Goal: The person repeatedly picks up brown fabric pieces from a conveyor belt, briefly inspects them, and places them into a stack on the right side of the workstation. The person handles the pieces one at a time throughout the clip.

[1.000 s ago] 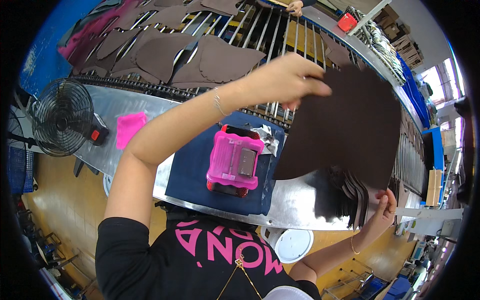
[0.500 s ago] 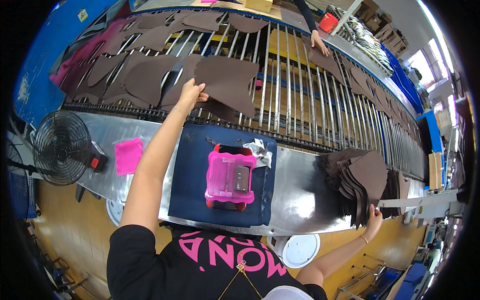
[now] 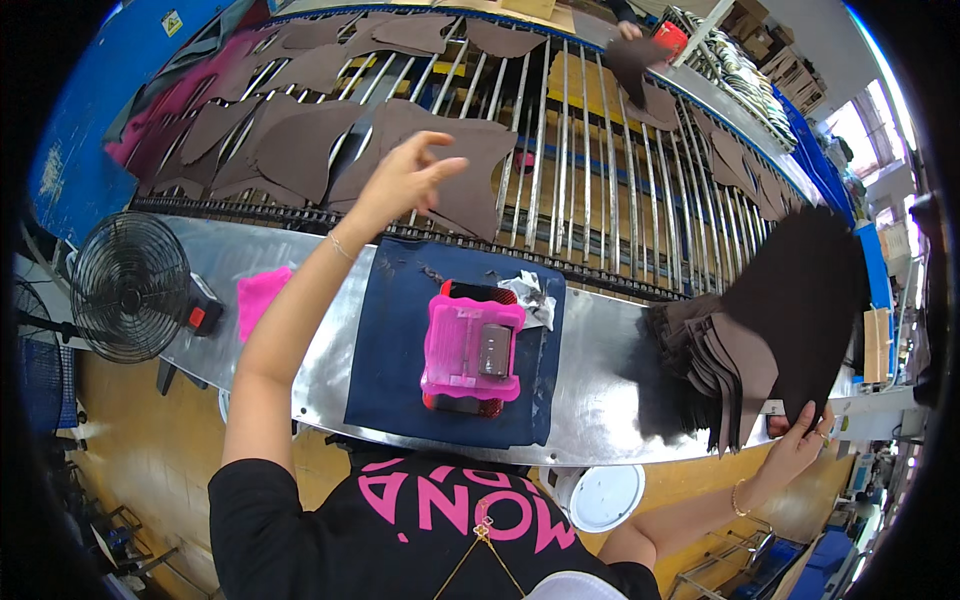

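Note:
My left hand (image 3: 408, 182) hovers over the roller conveyor with its fingers apart and nothing in them. Below it lies a brown cut sheet piece (image 3: 474, 200), flat on the metal bars. Out at the right, my right hand (image 3: 803, 436) pinches the lower edge of a dark brown sheet piece (image 3: 808, 300), which stands raised and partly covers the pile behind it. That pile of brown sheet pieces (image 3: 722, 365) rests on the metal table beside the hand, its edges fanned out.
On the metal table (image 3: 600, 375) lie a dark blue mat (image 3: 390, 350), a pink tray (image 3: 450, 350) holding a grey block, and a pink cloth (image 3: 262, 298). A black fan (image 3: 130, 290) stands left. Across the conveyor bars (image 3: 575, 160), a co-worker's hand (image 3: 629, 30) holds another brown piece (image 3: 630, 68).
My left hand has let go of the brown piece and risen off it. My right hand has moved right, lifting a piece from the pile. The co-worker has lifted a piece.

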A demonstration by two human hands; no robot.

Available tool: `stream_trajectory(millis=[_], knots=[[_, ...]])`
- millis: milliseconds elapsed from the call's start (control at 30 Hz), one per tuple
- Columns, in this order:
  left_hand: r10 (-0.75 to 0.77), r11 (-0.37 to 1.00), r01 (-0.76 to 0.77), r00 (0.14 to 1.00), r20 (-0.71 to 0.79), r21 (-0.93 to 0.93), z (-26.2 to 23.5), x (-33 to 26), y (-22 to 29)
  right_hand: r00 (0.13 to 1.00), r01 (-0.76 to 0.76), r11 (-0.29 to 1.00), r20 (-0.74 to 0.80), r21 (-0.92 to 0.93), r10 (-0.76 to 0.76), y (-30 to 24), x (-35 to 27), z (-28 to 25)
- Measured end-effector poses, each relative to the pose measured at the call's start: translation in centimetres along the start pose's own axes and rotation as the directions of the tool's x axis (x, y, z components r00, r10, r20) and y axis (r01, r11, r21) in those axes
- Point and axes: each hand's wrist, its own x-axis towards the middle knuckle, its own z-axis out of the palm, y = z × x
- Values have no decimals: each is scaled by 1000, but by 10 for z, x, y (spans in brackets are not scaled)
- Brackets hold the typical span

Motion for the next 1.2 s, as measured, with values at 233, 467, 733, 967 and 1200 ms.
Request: stream_trajectory(millis=[233,467,733,967,1200], knots=[[284,926,-210,935,211,-315,38,-68,62,942,-195,578,315,792,-114,-86,-94,112],[229,965,-204,962,-148,168,-66,-146,72,639,-190,633,584,750,-500,-124,-160,171],[229,960,-182,946,-227,211,-85,-191,54,516,293,636,442,714,-734,-121,-175,187],[67,948,-85,995,71,306,-32,-170,24,504,420,729,529,541,-683,-54,-153,167],[444,719,-531,847,292,448,35,-139,19,703,-65,941,684,332,-193,29,-136,116]])
